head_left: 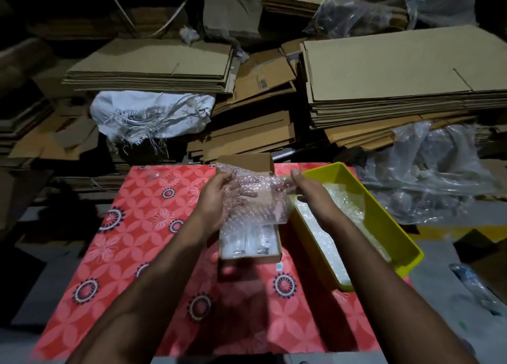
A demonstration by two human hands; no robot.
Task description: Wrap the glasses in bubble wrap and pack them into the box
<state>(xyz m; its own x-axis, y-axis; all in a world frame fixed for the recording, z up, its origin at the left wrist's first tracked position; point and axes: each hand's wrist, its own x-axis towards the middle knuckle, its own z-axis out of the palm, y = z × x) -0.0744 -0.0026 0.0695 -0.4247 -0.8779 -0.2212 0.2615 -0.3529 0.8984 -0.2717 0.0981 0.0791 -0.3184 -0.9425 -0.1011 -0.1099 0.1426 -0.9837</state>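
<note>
I hold one sheet of bubble wrap (253, 196) spread between my two hands, above the far half of the small cardboard box (277, 250) that stands open on the red flowered cloth (131, 226). My left hand (212, 196) grips the left edge of the sheet, thumb on top and fingers closed behind the plastic; my right hand (310, 192) pinches the right upper corner between thumb and forefinger, but its other fingers I cannot see well. I judge the step is to lay this sheet as a cover over what is already packed, or to prepare it for one more glass; I cannot say which. To do it well, I should keep the sheet stretched flat and lower both hands together, so that it lands level, and then press the edges down along the inner walls of the box, not on the glass itself. In the box I count two wrapped glasses (248, 240), lying side by side with their dark ends toward me; more could hide under the sheet. There is one box with its lid flap standing up at the far side, and one yellow tray (384, 215) just beside it on the right, holding more bubble wrap whose pieces I cannot count.
</note>
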